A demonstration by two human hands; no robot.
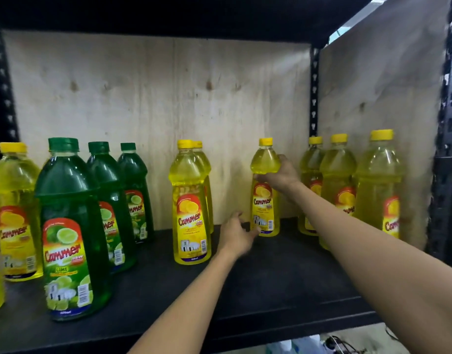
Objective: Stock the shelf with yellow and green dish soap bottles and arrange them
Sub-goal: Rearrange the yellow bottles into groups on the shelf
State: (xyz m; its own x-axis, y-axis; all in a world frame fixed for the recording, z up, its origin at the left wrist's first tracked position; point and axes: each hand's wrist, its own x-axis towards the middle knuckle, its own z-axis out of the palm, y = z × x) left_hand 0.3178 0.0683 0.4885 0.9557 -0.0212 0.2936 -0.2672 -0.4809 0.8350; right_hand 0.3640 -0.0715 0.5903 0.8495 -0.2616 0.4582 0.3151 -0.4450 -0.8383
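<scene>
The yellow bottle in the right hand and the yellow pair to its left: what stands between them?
No bottle. Head view shows bare black shelf and the left hand between the held bottle and the pair.

place: shop or stockroom | shelving: black slotted metal uprights [314, 93], dark shelf board [283, 277], plywood backing [156, 98] | stock: many identical "Cammer" soap bottles in rows, green lime bottles [71, 226] beside yellow lemon bottles [190, 200], barcoded labels facing out

Pale plywood back panel [156, 98] behind black shelf board [283, 284]; plywood side panel [380, 98] right of it; perforated black upright [313, 93] between the 2 panels
</scene>
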